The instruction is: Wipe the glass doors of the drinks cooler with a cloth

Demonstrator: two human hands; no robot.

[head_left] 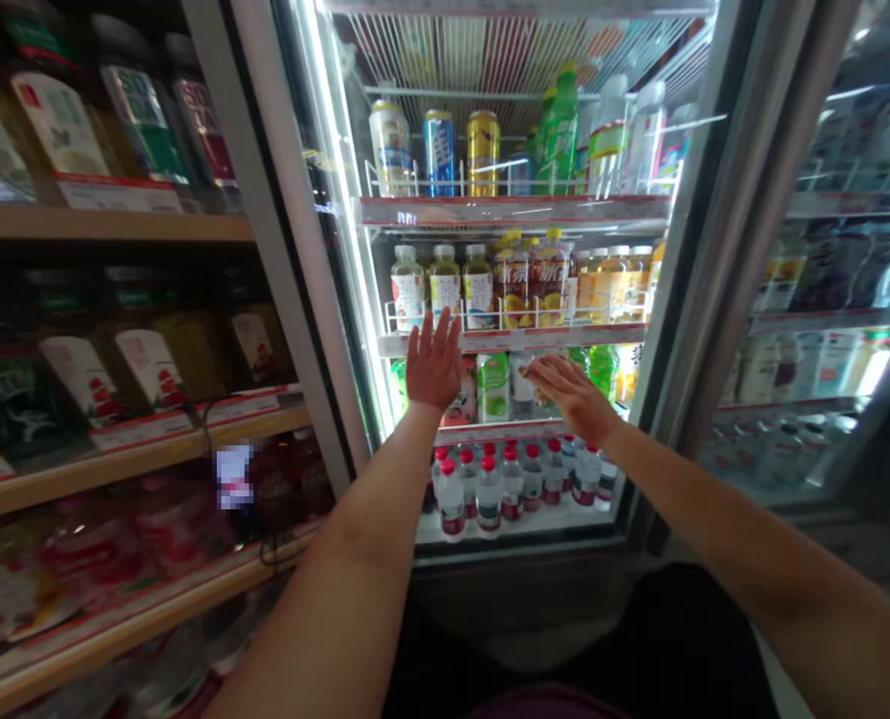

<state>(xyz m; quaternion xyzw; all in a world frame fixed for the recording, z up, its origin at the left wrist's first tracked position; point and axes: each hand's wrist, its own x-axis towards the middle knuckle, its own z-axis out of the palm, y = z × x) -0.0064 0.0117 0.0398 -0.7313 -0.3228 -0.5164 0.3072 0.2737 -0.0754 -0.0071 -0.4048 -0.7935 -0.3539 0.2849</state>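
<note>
- Left hand (436,361): up in front of the fridge (519,551), back of it facing me, fingers stretched out and a bit apart. Nothing visible in it. Fingertips overlap the front edge of the second shelf (519,338) in this view, can't tell if they touch anything.
- Right hand (570,394): tipped over flatter, fingers close together and aimed left. Can't tell if it's holding something, the fingertips blur into the drinks behind.
- Green can (493,387): third shelf down, showing right between the two hands. Probably the clearest drink near them.
- Row below: a bunch of red-capped bottles (489,494), standing upright at the bottom.
- Second shelf: white-label bottles (409,290) on the left, just above the left hand, then yellow-capped teas (551,280) toward the middle.
- Top shelf: a white can (391,148), blue can (440,152) and gold can (482,153), plus a green bottle (564,130) over to the right.
- Off to the left there's a dim wooden rack (115,222) loaded with more bottles, pretty blurry.
</note>
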